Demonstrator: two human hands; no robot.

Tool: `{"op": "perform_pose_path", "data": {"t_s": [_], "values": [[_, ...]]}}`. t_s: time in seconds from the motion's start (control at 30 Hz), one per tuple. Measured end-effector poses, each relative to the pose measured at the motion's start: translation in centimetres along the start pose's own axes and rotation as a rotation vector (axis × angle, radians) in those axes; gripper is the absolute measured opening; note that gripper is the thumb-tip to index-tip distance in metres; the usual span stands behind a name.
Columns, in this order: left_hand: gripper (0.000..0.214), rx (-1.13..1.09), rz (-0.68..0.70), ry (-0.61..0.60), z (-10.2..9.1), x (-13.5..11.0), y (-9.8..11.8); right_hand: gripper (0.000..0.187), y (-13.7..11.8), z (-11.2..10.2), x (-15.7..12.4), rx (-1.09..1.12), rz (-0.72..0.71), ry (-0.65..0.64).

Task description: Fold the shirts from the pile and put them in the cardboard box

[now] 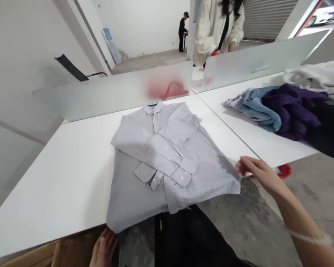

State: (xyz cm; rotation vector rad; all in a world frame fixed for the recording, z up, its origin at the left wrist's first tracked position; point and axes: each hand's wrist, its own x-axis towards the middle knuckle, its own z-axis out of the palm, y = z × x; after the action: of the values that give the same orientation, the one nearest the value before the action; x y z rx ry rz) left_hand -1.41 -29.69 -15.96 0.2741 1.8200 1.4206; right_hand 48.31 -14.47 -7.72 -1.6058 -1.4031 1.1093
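A pale grey long-sleeved button-up shirt [156, 159] lies front up on the white table, its collar away from me. Both sleeves are folded across the front, and the cuffs overlap near the middle. The hem hangs a little over the near table edge. My left hand [104, 248] is below that edge at the hem's left corner, fingers bent against the cloth and partly hidden. My right hand [252, 168] is at the shirt's right side near the hem, with fingers curled in a pinch at the cloth edge; slight blur softens the fingertips.
A white table [72, 159] carries frosted dividers [119, 89] along its back. Purple [289, 107] and blue garments [258, 107] are piled at right. A person in a cream jacket [206, 29] stands beyond the divider. Cardboard [41, 254] sits below the table at left.
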Motion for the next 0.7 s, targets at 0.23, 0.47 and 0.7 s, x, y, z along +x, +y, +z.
{"op": "perform_pose_path", "data": {"t_s": [0.23,0.47,0.7], "values": [[0.012,0.071,-0.18,-0.112,5.0,0.6,2.1,0.055,7.3,1.2,-7.2,0.158,0.193,0.286],[0.006,0.17,-0.194,-0.162,4.4,-0.6,3.3,0.058,7.4,4.4,-4.5,0.373,0.223,-0.092],[0.042,0.17,-0.031,-0.225,4.6,-1.8,3.2,0.057,7.1,4.0,-5.2,0.284,0.285,-0.298]]}}
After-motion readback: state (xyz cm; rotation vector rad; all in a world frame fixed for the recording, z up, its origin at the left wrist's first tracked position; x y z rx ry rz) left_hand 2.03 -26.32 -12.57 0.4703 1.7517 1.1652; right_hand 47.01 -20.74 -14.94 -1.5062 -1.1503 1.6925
